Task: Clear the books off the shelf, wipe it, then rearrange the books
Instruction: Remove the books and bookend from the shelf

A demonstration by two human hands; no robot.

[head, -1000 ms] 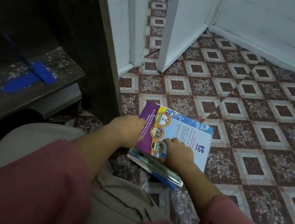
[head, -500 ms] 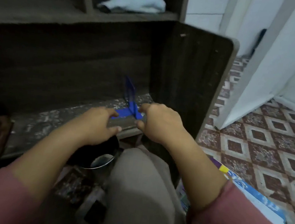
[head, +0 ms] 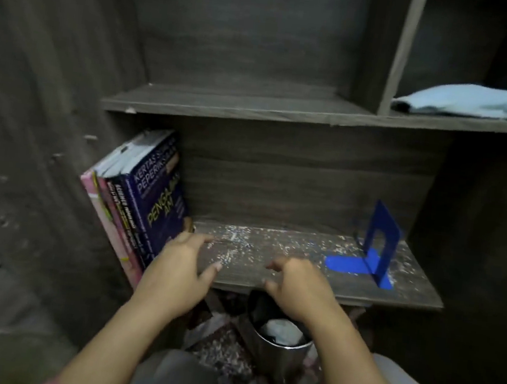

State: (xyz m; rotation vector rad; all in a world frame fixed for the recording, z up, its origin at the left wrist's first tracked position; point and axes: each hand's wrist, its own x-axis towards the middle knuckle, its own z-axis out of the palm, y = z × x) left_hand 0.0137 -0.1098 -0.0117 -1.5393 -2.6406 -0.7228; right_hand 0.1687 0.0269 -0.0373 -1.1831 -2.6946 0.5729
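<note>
1. Your left grip (head: 174, 277) is released, fingers spread, over the front edge of the speckled shelf (head: 245, 254). Its fingertips are just beside the books' lower corner; you cannot tell whether they touch.
2. Your right grip (head: 295, 288) has loosely curled fingers and grasps nothing, between the books and the bookend.
3. The books (head: 146, 205) stand at the shelf's left end, leaning on the side wall.
4. The blue bookend (head: 378, 247) stands upright at the right end.
5. A light blue cloth (head: 464, 100) lies in the upper right compartment.
</note>
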